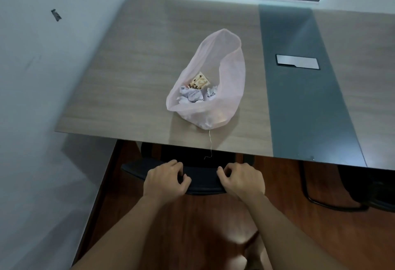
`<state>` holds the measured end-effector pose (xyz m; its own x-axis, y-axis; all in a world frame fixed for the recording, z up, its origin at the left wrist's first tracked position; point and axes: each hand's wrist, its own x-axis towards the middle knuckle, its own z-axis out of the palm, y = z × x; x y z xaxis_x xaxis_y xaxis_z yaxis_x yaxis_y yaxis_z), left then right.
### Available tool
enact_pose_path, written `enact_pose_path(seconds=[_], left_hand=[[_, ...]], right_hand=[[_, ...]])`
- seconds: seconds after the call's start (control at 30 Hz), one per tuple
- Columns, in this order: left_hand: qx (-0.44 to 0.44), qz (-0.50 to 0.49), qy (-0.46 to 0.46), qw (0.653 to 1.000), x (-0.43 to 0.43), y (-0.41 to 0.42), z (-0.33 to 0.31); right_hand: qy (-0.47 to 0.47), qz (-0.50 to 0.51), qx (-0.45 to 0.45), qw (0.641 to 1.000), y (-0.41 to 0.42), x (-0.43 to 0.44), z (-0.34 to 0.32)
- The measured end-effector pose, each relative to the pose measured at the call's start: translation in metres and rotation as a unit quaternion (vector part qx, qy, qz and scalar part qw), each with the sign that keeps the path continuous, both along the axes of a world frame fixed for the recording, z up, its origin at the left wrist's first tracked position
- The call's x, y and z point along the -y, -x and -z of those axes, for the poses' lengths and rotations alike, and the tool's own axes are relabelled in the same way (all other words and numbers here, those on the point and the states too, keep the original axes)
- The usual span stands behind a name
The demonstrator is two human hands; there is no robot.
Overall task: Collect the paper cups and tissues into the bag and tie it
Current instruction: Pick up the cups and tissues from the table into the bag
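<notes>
A thin pink plastic bag [230, 81] lies on the wooden table [132, 73] with its mouth open toward the far side. Inside it I see a beige paper cup [198, 82] with a brown pattern and several crumpled white tissues [192, 95]. A fine thread [210, 143] trails from the bag's near end over the table edge. My left hand [165, 179] and my right hand [242, 179] are below the table edge, well short of the bag. Each grips the top of a black chair back [202, 181], fingers curled over it.
A dark strip [299, 103] runs across the table to the right of the bag, with a shiny rectangular cover plate [297, 61] set in it. A white wall stands on the left. Black chair legs [333, 203] sit under the table at right, on brown floor.
</notes>
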<state>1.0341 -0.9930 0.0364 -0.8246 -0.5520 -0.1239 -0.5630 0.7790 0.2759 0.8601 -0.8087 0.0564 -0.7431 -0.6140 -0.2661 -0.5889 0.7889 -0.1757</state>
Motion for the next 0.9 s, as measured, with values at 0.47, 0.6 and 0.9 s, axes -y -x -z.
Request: enact_pose_path(seconds=[0.47,0.6,0.9], left_hand=[[-0.025,0.027,0.013,0.999,0.052,0.032,0.007],[-0.023,0.031,0.012,0.999,0.066,0.032,0.006],[-0.014,0.025,-0.005,1.0,0.069,0.031,0.003]], right_hand=[[0.007,0.021,0.001,1.0,0.029,0.044,0.013],[0.012,0.02,0.006,1.0,0.027,0.055,0.012],[0.014,0.02,0.013,1.0,0.027,0.058,0.014]])
